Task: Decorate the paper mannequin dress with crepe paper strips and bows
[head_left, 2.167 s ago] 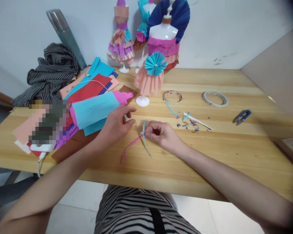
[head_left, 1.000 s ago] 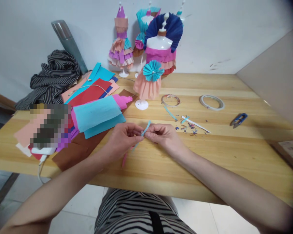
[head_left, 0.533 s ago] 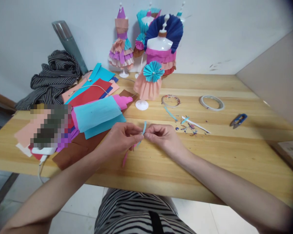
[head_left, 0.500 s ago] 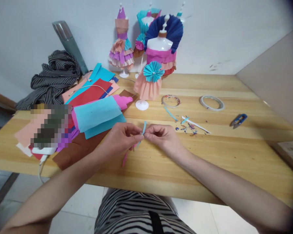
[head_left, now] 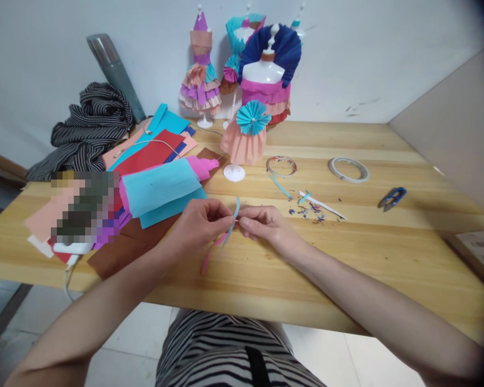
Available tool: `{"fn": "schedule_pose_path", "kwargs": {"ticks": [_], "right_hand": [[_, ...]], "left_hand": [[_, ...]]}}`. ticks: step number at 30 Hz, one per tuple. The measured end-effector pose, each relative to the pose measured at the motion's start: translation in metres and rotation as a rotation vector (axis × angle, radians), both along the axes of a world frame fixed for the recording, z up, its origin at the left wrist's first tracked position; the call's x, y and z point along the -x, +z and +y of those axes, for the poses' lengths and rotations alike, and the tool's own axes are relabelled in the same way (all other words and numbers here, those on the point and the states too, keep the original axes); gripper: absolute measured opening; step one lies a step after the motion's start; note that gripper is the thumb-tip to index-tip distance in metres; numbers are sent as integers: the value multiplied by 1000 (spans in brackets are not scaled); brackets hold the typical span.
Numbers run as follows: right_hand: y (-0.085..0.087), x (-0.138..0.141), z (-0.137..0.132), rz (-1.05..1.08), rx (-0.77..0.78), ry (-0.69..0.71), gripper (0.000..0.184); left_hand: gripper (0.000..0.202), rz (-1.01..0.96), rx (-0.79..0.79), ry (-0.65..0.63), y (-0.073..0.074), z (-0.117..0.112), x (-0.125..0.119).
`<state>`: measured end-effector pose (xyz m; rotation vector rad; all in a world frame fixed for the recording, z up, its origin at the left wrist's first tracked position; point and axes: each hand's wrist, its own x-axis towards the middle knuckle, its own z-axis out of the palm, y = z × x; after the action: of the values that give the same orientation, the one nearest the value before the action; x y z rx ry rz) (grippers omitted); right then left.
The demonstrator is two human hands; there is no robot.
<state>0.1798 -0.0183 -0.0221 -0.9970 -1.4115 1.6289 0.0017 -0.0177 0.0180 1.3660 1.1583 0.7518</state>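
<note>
Over the worktop (head_left: 326,263), the left hand (head_left: 204,221) pinches a blue strip (head_left: 236,207), a pink strip (head_left: 207,256) hanging below, while the right hand (head_left: 267,224) is narrowed just beside it, its grip too small to tell.

The left hand (head_left: 205,226) hides the pink strip's (head_left: 210,251) far end; the bit (head_left: 236,220) by the right hand (head_left: 266,224) is too small to tell. Pixelation hides an object (head_left: 84,207) by the papers (head_left: 161,188).
</note>
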Motion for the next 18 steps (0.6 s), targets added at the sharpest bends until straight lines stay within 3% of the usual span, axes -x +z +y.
{"fn": "schedule_pose_path", "kwargs": {"ticks": [3,8,11,15,18], "right_hand": [[-3,-9,6,-82,-103,-32,38],[-14,-15,14,-648,-671,39,15],[-17,-11,16,-826,-866,140,12],[-3,-13,14,-790,-869,188,16],[20,-24,11,-676,-659,166,12]], "left_hand": [[14,-45,9,49,-2,4,6],[19,-114,81,86,-4,12,22],[23,-146,111,84,-4,15,27],[27,-169,110,110,-7,18,28],[29,-175,113,128,-9,21,26]]}}
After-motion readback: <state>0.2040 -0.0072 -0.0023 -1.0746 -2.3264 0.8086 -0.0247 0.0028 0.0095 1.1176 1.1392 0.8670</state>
